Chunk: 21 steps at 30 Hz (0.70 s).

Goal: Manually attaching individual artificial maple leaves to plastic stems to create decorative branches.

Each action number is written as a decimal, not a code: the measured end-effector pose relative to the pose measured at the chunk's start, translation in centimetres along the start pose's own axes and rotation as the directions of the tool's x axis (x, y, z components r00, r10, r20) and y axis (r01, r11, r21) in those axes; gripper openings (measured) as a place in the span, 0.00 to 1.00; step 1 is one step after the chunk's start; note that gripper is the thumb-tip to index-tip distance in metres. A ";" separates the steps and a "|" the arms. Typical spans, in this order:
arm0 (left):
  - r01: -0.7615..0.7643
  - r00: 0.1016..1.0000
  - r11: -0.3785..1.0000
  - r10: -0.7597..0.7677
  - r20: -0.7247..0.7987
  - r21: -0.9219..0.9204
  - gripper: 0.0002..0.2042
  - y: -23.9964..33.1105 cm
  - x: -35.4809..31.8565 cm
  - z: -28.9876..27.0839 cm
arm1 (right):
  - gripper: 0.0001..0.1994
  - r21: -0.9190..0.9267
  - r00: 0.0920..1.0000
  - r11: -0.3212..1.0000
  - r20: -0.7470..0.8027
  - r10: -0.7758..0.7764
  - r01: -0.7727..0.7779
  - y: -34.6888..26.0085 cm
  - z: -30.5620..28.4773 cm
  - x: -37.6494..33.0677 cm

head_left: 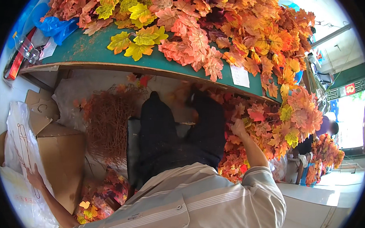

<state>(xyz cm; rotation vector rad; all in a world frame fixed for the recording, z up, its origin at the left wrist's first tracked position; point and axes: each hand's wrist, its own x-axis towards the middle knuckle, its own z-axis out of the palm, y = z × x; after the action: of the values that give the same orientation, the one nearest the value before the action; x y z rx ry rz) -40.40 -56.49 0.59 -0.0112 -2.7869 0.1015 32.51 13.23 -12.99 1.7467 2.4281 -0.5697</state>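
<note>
- Below the green surface (91, 53), at four o'clock, the right hand (239, 128) is curled into a heap of artificial maple leaves (271, 130); whether it grips any, I cannot tell.
- At eight o'clock, the left hand (35, 177) lies flat and open on a white plastic bag (20, 147) beside a cardboard box (60, 157); contents hidden.
- Leaves on the surface overhang its edge and could slide off if tugged.
- Bare brown stems (108, 123) could snag leaves.

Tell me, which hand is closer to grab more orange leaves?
Probably the right hand: it already reaches into the leaf pile beside the knee. The left hand rests far off on a white plastic bag by the cardboard box.
</note>
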 end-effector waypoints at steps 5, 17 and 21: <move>-0.004 1.000 0.999 0.003 -0.011 -0.041 0.34 -0.6 0.2 0.7 | 0.17 0.023 0.997 0.999 -0.077 -0.020 0.022 -0.9 -2.0 -1.5; -0.062 0.992 0.998 0.063 -0.112 0.021 0.34 -6.5 -0.3 3.6 | 0.08 -0.035 0.951 0.953 -0.057 -0.304 0.302 -1.4 0.4 1.7; 0.033 0.977 0.984 -0.069 -0.203 -0.173 0.29 -0.8 -2.9 1.2 | 0.05 -0.073 0.945 0.955 -0.141 -0.296 0.288 1.4 2.0 3.2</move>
<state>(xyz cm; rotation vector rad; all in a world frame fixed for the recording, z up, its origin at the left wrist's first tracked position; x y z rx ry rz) -38.11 -57.39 -1.46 0.0075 -2.5757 -0.1411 32.42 15.80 -16.11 1.4675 2.8056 -0.4082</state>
